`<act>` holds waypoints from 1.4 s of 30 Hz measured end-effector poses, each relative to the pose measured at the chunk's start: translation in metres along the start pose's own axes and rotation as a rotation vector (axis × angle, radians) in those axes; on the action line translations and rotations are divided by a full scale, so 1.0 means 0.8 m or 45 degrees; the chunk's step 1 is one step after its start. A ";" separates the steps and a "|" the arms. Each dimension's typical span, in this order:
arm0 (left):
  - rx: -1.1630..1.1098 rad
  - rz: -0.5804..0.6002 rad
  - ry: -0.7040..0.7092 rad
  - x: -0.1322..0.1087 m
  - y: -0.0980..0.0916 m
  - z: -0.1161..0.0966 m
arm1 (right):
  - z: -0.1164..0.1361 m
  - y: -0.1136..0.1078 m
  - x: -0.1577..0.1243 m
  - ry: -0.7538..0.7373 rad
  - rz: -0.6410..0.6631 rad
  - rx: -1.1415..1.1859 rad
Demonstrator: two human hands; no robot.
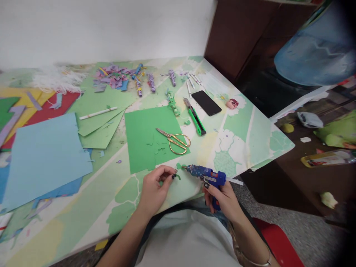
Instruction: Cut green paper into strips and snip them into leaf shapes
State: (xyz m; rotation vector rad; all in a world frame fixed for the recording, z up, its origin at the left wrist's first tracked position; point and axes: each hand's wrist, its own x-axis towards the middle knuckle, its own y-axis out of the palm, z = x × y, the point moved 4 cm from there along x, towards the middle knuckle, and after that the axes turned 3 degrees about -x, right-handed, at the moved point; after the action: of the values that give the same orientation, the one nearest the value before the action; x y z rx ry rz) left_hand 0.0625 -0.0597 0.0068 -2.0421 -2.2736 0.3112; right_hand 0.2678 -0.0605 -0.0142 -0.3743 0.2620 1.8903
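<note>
My left hand pinches a small green paper strip at the front edge of the table. In my right hand is a blue glue gun, its nozzle pointing left, close to the strip; a white glue stick pokes out of its back. Small green paper pieces lie by the nozzle. Just beyond my hands, gold-handled scissors rest spread on a green paper sheet. A green box cutter lies to their right.
A black phone, several white pens and paper-wrapped sticks lie farther back. Paper scraps are heaped behind. Light blue paper covers the left side. A dark cabinet and a water jug stand at the right.
</note>
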 end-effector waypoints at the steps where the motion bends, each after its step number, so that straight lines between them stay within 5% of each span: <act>1: 0.010 0.010 0.009 0.000 0.001 0.000 | 0.000 0.000 0.000 0.003 0.000 -0.010; 10: 0.235 0.073 0.061 0.001 0.004 0.001 | -0.003 0.000 0.002 0.030 -0.013 -0.115; 42: 0.234 0.063 0.038 0.003 0.003 0.000 | -0.012 0.000 -0.001 0.001 -0.025 -0.024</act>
State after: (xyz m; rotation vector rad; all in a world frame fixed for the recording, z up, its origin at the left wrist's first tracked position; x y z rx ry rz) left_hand 0.0648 -0.0573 0.0061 -1.9991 -2.0933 0.4711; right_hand 0.2692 -0.0643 -0.0228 -0.3890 0.2406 1.8747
